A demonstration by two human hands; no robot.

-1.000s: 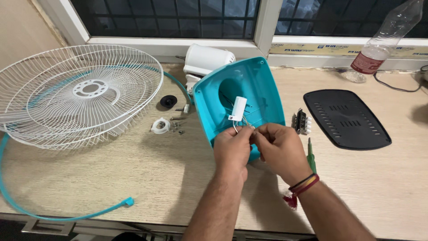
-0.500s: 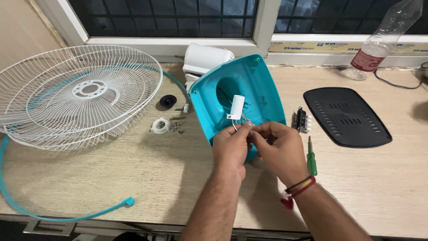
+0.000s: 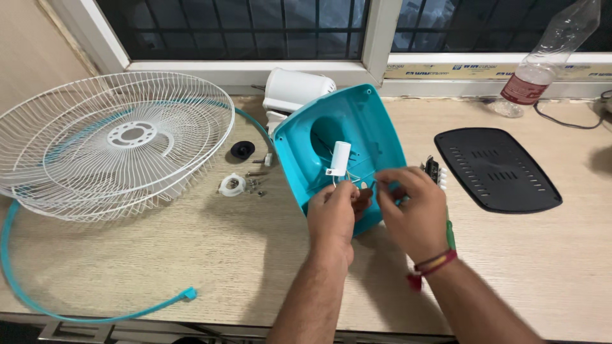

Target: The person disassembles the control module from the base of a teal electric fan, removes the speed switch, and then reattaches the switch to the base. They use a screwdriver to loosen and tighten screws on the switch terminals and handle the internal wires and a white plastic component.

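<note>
The fan housing (image 3: 357, 137) is teal, with a white cylinder (image 3: 340, 157) inside. The wire grille (image 3: 115, 143) is white, its loose rim band (image 3: 76, 312) teal. The slotted cover (image 3: 496, 169) is black. The tabletop (image 3: 191, 255) is pale wood grain. The wrist band (image 3: 433, 262) looks red, possibly threaded with yellow.

On my counter (image 3: 191, 255) I count one white wire fan grille (image 3: 115, 143), one teal housing (image 3: 347, 143), one white cylinder (image 3: 340, 156) inside it, one black vented cover (image 3: 497, 169), one clear plastic bottle (image 3: 548, 54), one black cap (image 3: 242, 150), one white ring (image 3: 232, 185), and my two hands (image 3: 335, 213).
</note>
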